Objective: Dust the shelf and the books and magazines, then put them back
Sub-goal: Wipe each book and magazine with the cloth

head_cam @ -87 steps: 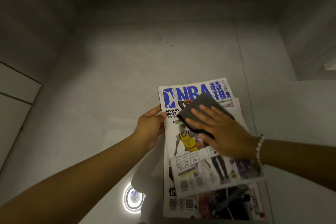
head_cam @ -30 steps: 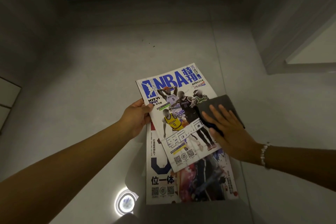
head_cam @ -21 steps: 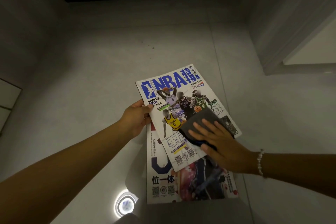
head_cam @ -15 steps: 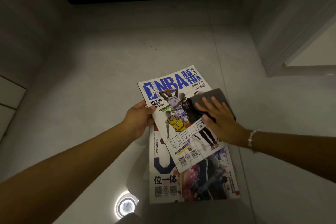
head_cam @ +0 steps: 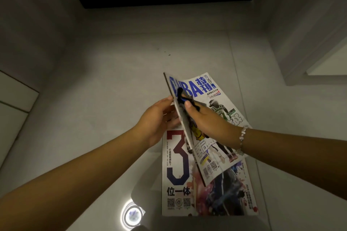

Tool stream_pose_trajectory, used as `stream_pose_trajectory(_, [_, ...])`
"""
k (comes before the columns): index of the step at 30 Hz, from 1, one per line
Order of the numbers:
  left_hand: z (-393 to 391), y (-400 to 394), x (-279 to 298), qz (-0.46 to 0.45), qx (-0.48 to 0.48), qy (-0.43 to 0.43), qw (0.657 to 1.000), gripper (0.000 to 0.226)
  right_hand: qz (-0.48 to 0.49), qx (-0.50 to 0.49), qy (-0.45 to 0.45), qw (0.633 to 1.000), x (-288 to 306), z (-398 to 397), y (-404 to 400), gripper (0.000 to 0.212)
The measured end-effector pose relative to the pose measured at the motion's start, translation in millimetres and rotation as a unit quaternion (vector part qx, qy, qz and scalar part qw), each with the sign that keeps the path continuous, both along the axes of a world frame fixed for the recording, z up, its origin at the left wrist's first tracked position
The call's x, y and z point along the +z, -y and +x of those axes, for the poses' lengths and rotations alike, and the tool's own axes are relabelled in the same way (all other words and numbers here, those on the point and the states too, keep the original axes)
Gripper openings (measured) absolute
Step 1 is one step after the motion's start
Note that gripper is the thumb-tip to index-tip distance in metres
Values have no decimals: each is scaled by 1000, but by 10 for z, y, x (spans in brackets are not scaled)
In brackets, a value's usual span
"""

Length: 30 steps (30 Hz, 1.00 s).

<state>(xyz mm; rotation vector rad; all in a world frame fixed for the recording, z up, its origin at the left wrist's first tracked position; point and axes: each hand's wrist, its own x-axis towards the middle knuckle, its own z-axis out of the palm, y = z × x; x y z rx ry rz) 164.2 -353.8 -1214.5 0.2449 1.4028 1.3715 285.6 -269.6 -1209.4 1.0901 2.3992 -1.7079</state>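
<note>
Magazine (head_cam: pixel 214 118) first: the NBA special issue is tilted up on its spine edge, its long axis running from the far left, near the floor's back edge, toward you and to the right. Its cover faces right and its back faces left. It is held in the air over a second magazine (head_cam: pixel 204 189), which lies flat on the grey tiled floor (head_cam: pixel 105 80) with its near edge toward you.

Your left hand (head_cam: pixel 157 118) is on the back side, fingers curled round the spine edge, with the thumb tip at the top of that edge. Your right hand (head_cam: pixel 204 120) is on the cover side, its fingers closed on a dark cloth (head_cam: pixel 183 97) that is bunched against the blue title near the spine. Both hands meet at the same far end of the spine, left behind it, right in front.

Judging from this, the cover is wiped and the back is next: you would roll the magazine over leftward about its long axis. The left hand is the pivot, being nearer the spine. The lower magazine looks not yet dusted. A round light reflection (head_cam: pixel 132 215) shines on the floor near you.
</note>
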Motion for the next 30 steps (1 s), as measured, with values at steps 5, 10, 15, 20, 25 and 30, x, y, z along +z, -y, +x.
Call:
stream_pose_trajectory(5, [30, -22, 96, 18, -16, 17, 1000, 32, 114, 21, -35, 993, 120, 5, -92, 41])
stream_pose_trajectory(10, [53, -60, 159, 31, -45, 11, 998, 31, 149, 12, -40, 988, 177, 50, -254, 31])
stream_pose_trajectory(15, [50, -113, 158, 42, -22, -70, 996, 28, 60, -38, -59, 996, 314, 100, -359, 18])
stream_pose_trajectory(20, [-39, -73, -11, -29, 40, -60, 997, 44, -101, -112, -113, 982, 477, 177, -517, 15])
stream_pose_trajectory(25, [-140, -5, -82, -33, -9, 36, 999, 48, -226, -191, -169, 940, 628, 252, -669, 17])
stream_pose_trajectory(30, [-203, 67, -213, -57, -19, -13, 998, 39, -226, -253, -143, 930, 555, 383, -865, 19])
